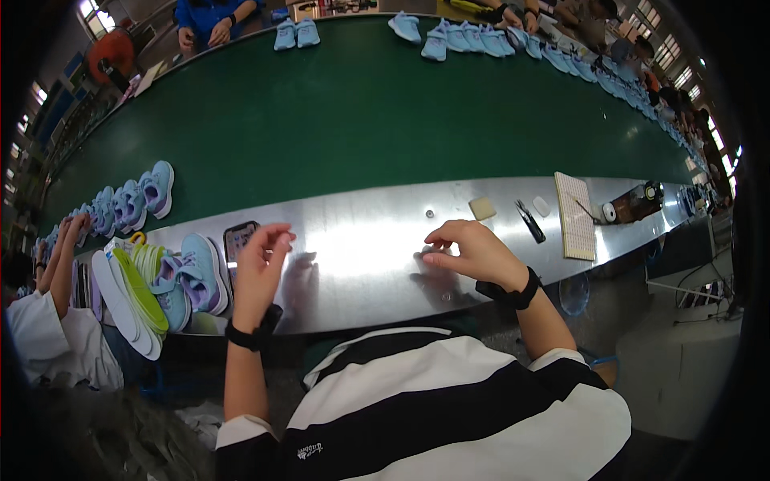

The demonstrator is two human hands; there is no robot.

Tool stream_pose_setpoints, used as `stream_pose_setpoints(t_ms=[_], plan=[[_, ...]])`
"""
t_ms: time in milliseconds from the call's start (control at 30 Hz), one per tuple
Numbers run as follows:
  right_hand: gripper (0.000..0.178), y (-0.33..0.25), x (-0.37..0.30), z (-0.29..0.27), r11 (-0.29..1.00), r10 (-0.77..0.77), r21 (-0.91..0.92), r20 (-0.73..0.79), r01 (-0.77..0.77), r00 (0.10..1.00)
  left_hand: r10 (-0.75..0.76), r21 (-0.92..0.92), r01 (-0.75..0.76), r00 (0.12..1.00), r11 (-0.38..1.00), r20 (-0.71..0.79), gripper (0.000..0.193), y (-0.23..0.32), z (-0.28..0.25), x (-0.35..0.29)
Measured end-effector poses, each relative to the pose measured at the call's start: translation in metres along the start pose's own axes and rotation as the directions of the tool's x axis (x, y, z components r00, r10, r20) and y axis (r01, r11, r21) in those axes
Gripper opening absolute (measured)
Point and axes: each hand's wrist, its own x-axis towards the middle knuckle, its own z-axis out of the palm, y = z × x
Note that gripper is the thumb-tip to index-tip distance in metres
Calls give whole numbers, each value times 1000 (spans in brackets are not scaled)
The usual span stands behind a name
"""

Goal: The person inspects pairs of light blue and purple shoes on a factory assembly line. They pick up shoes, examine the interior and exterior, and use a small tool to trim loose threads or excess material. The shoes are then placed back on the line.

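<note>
My left hand (261, 258) hovers over the metal work surface (353, 244), its fingers loosely bent and holding nothing. Beside it lies a dark phone (240, 239). A pair of light blue sneakers with lilac lining (200, 276) stands just left of the phone, next to white insoles (120, 309), a lime-green insole (140, 293) and a bundle of lime-green laces (146, 258). Above the surface's right half is my right hand (477, 255), fingers curved, thumb apart, nothing in its grasp. Close to it are a small round metal piece (429, 214) and a beige square pad (482, 208).
Black-handled snips (530, 223), a white oval piece (542, 206), a gridded pad (575, 216) and a dark bottle (638, 204) lie to the right. Beyond runs a green belt (345, 112) carrying rows of blue sneakers (473, 38). Co-workers' hands (210, 34) are across and at left.
</note>
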Motion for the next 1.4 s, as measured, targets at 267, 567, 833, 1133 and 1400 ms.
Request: stream_pose_setpoints(t_ms=[267,567,833,1133,1400], plan=[[34,6,-38,27,980,-191,60,41,189,981,199,520,-99,970,848,-140,28,-29,-117,144],[33,1,-58,41,994,-106,-14,-15,105,994,-445,658,725,530,-204,-722,89,-84,-262,205],[28,1,-41,45,990,-135,-59,-58,131,989,-463,893,449,787,-24,-408,91,-145,-319,213],[33,-7,-11,62,947,-313,-85,-35,309,949,-310,817,161,951,553,22,84,12,-169,160],[60,1,-27,80,991,75,133,-374,-26,925,32,317,-138,948,939,317,56,60,47,-47]])
